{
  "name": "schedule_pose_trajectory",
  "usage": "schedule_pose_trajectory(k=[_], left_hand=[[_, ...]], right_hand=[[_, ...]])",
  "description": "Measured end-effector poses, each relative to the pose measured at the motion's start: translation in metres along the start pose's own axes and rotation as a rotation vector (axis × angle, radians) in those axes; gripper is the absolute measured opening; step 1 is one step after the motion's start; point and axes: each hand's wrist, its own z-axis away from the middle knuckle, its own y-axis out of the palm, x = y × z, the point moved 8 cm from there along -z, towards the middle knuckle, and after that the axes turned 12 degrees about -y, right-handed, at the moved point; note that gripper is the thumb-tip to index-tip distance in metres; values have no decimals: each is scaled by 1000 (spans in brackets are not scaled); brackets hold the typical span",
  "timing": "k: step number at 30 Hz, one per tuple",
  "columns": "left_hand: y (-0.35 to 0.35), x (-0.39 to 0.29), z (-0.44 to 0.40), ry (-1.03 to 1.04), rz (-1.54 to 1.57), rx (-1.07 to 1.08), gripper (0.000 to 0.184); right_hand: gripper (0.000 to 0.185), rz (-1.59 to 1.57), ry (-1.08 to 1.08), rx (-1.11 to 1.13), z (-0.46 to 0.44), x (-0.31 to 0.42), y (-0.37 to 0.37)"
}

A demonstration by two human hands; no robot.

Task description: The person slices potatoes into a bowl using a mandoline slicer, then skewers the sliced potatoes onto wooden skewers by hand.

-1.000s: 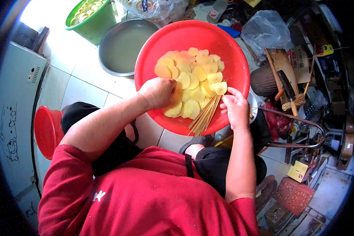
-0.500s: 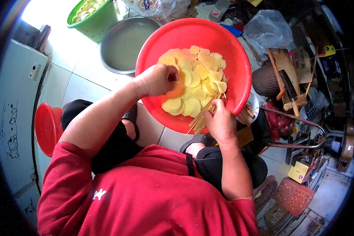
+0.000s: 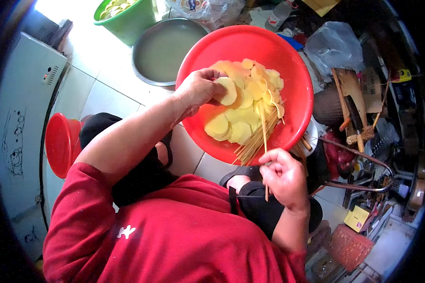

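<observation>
Over the left side of a red basin (image 3: 288,56), my left hand (image 3: 198,92) pinches a round pale-yellow potato slice (image 3: 228,91). Many more potato slices (image 3: 241,118) lie heaped in the basin. My right hand (image 3: 286,178) is closed on a thin bamboo skewer (image 3: 263,127), its upper end reaching over the slices and its lower end sticking out below my fingers. A bundle of bamboo skewers (image 3: 252,148) rests inside the basin at its near right, beside the slices.
A metal bowl of cloudy liquid (image 3: 167,52) stands left of the basin. Behind it is a green bucket (image 3: 132,23) with more slices. A small red bucket (image 3: 61,146) is by the white cabinet (image 3: 26,104). To the right lie a knife (image 3: 353,113) and a plastic bag (image 3: 334,47).
My right hand has drawn a skewer up from the bundle and moved toward me. My left hand, blurred before, now shows a potato slice at its fingertips. The view has shifted slightly.
</observation>
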Motion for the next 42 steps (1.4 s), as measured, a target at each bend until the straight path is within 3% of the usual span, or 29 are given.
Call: schedule_pose_trajectory(k=[5,9,11,16,22,30,34,42], left_hand=[[-1,0,-2,-2,102,12,23],[5,-1,0,12,154,41,28],[9,-5,4,-1,224,67,20],[9,-11,6,25,247,70,20],[5,-17,12,68,217,45,17],[10,-18,18,88,32,52,18],[11,-20,27,69,113,-9,21],[3,-17,16,63,274,8,20]], right_hand=[[13,-46,-229,99,4,24,13],[15,-63,-289,180,-2,11,27],[15,-72,-270,184,-6,6,28],[14,-306,-111,187,-7,-6,33],[14,-477,-73,188,-9,-10,32],[16,-456,-47,98,-14,-29,27],[23,-389,-50,-21,-18,-28,25],[18,-308,0,59,-19,-50,37]])
